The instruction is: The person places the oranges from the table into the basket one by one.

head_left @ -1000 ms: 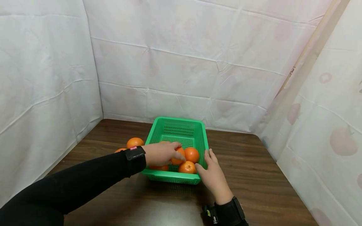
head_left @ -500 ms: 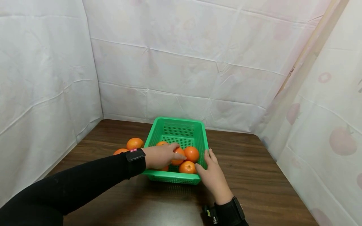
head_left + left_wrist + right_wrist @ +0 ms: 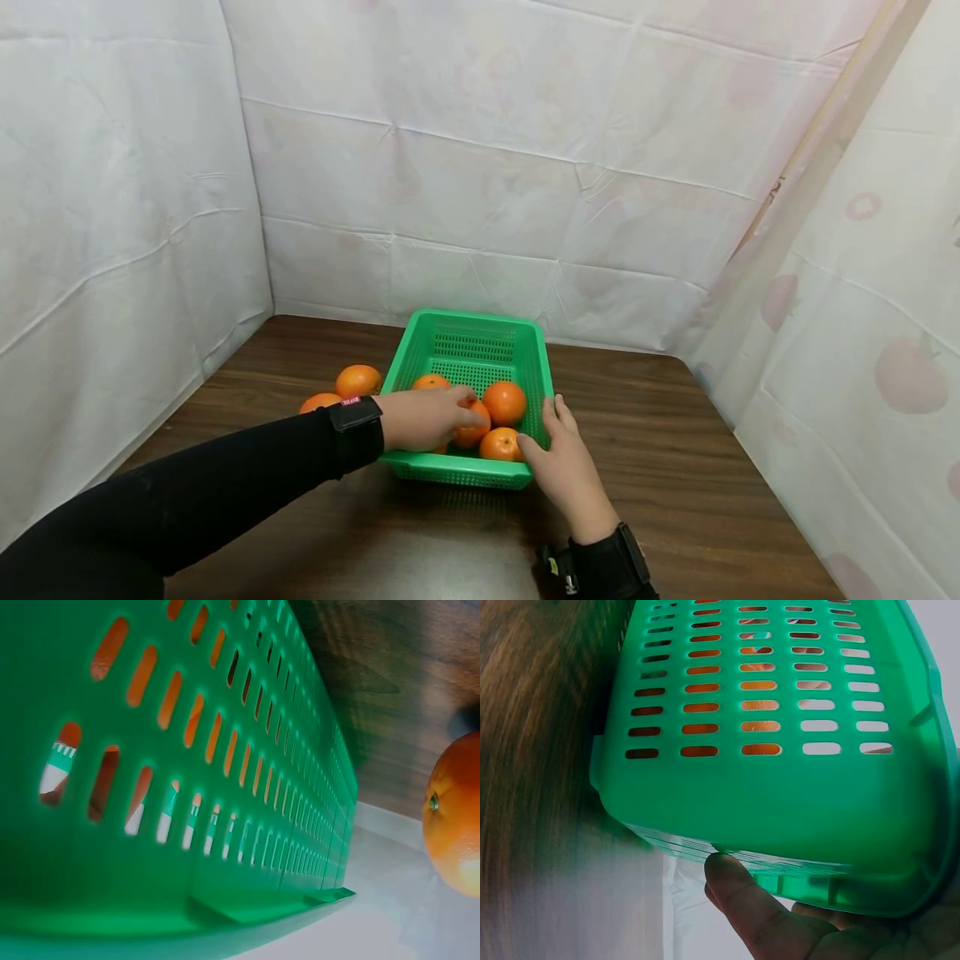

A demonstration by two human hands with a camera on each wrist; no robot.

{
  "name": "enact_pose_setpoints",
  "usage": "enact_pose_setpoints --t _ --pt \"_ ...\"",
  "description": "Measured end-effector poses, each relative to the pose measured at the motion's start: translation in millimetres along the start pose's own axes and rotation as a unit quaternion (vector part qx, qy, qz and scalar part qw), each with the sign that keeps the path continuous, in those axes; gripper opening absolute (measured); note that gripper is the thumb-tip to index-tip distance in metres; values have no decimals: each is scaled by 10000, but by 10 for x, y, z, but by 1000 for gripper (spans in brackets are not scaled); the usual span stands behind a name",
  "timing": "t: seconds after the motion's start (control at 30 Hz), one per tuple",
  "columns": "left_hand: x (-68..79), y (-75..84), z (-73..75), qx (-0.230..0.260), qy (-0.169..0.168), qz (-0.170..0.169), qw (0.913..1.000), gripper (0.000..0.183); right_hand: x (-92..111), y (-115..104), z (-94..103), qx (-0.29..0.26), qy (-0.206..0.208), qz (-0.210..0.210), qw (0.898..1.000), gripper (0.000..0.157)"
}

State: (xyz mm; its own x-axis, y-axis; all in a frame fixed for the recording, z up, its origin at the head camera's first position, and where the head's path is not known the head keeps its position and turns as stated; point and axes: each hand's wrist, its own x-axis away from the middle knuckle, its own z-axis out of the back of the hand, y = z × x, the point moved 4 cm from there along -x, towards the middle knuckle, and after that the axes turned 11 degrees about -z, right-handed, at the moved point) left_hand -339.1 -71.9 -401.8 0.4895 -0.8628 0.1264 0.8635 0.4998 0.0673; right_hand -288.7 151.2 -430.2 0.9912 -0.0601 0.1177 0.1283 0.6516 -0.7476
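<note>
A green plastic basket (image 3: pixel 468 473) stands on the table with several oranges in its near half. My left hand (image 3: pixel 420 417) reaches in over its left side, fingers curled on an orange (image 3: pixel 472 427). Close by in the basket lie an orange at the right (image 3: pixel 504 403), one at the front (image 3: pixel 501 445) and one behind my hand (image 3: pixel 431 382); another is mostly hidden under the hand. My right hand (image 3: pixel 566 467) holds the near right corner, thumb at the rim and fingers along the outer wall. In the right wrist view, a fingertip (image 3: pixel 724 866) touches the basket's outside.
Left of the basket, two oranges lie on the dark wooden table (image 3: pixel 675 467): one farther back (image 3: pixel 358 381), the other (image 3: pixel 320 402) partly behind my left wrist. White cloth (image 3: pixel 480 167) hangs behind the table and along both sides.
My left hand has shifted slightly left and nearer with its fingers curling more. The oranges beside it have moved a little, the right one backward, the front one rightward. My right hand stays put.
</note>
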Motion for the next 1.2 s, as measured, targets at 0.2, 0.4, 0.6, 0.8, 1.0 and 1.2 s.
enact_pose_setpoints --t 0.2,0.4,0.6,0.8,1.0,1.2 --pt "49 -3 50 -71 27 -128 9999 47 -1 -4 -6 -60 5 -4 10000 80" --pt "193 -58 129 150 209 -122 9996 47 6 -10 -2 -67 17 40 10000 80" --pt "397 -148 276 20 1030 -221 9944 39 5 -5 7 -80 -5 3 10000 81" --pt "715 -383 444 -269 2321 820 9689 48 -1 -3 2 -98 -34 10 9999 81" --pt "1052 -653 379 205 2823 2150 9347 46 -11 0 -15 -121 -47 9 9999 81" --pt "1237 -826 141 502 2439 2911 9237 28 -10 6 -25 -150 -69 -62 9998 81"
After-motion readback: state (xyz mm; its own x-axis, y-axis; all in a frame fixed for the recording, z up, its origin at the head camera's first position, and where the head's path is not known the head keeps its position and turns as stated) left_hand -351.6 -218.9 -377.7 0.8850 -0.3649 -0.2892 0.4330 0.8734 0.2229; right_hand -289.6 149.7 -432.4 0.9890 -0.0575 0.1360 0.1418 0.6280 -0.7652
